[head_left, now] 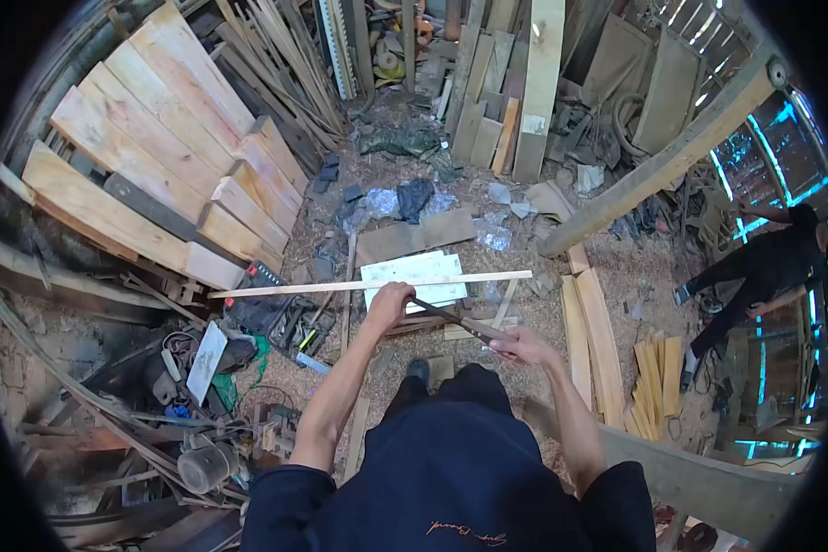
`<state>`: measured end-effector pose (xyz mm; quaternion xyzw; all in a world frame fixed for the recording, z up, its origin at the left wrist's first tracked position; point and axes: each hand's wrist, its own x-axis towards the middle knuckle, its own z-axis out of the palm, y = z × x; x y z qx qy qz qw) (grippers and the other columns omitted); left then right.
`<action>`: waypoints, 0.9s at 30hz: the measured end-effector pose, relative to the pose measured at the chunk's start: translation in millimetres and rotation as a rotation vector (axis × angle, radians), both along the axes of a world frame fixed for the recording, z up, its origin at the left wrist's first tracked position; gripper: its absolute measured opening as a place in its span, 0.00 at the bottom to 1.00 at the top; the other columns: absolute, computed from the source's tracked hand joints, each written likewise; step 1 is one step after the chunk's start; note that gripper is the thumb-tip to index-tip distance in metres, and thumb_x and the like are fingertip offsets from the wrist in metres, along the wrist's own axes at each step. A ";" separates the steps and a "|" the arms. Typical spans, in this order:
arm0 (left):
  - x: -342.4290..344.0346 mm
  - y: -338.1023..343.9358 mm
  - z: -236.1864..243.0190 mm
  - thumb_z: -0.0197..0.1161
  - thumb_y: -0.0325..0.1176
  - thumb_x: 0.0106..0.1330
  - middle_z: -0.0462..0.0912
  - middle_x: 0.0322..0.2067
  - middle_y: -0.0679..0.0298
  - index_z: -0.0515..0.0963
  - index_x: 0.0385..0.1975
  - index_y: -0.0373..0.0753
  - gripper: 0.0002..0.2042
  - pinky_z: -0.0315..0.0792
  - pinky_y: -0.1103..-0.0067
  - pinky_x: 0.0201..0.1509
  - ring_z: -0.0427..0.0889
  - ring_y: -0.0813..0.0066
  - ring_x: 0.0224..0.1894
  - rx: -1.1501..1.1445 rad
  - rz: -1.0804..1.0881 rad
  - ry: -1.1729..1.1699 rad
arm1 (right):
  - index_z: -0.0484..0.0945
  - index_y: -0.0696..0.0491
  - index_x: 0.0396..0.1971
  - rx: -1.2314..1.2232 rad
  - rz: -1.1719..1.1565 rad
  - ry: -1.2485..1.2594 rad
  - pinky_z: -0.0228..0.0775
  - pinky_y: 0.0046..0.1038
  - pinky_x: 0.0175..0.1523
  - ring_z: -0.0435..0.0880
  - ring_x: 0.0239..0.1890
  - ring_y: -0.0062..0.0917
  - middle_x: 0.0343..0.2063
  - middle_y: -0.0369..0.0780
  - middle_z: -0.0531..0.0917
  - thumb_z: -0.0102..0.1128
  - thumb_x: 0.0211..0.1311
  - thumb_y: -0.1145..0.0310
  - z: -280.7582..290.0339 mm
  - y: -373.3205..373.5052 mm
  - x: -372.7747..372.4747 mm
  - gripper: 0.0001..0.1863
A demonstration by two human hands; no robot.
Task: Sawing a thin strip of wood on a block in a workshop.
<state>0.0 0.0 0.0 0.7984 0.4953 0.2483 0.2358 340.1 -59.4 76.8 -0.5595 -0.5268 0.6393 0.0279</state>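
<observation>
A long, narrow, dark tool slants between my two hands; its exact kind cannot be made out. My right hand is closed around its near right end. At its far left end, my left hand is closed, with the tool coming out of the fist; the fingers are partly hidden. A thin, pale wooden strip runs crosswise just beyond, and my left knuckles overlap its edge. Whether the left hand also touches the strip is unclear. White boards lie below the strip.
Wide planks lean at the far left. An open toolbox lies left of my hands. Long boards and short yellowish pieces lie at right. A slanting beam crosses the upper right; another person is at the far right.
</observation>
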 end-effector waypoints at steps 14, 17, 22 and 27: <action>3.3 -24.9 -19.2 0.65 0.34 0.59 0.79 0.48 0.53 0.76 0.50 0.41 0.18 0.72 0.63 0.57 0.77 0.54 0.52 0.072 0.233 0.125 | 0.74 0.53 0.19 0.137 -0.248 0.109 0.53 0.21 0.19 0.66 0.13 0.13 0.12 0.28 0.70 0.66 0.62 0.56 -33.2 25.5 -11.0 0.19; -24.3 -31.9 -51.5 0.65 0.36 0.59 0.80 0.46 0.54 0.76 0.50 0.42 0.18 0.72 0.62 0.55 0.78 0.54 0.50 -0.107 0.295 0.247 | 0.77 0.55 0.21 0.070 -0.418 0.263 0.57 0.21 0.21 0.68 0.15 0.14 0.13 0.30 0.73 0.67 0.60 0.56 -63.5 39.5 -28.3 0.18; -19.8 -9.7 -94.0 0.64 0.34 0.59 0.81 0.42 0.56 0.77 0.47 0.45 0.15 0.73 0.63 0.52 0.79 0.56 0.47 -0.323 0.205 0.371 | 0.80 0.57 0.29 0.261 -0.587 0.289 0.60 0.19 0.21 0.70 0.16 0.13 0.15 0.29 0.74 0.67 0.62 0.59 -145.0 68.9 -25.2 0.15; -11.3 36.2 -172.8 0.62 0.32 0.59 0.80 0.44 0.56 0.77 0.47 0.42 0.15 0.72 0.63 0.54 0.78 0.57 0.49 -0.454 0.108 0.399 | 0.84 0.59 0.35 0.359 -0.624 -0.124 0.64 0.23 0.26 0.72 0.19 0.14 0.16 0.31 0.77 0.67 0.61 0.55 -235.6 95.9 -14.7 0.19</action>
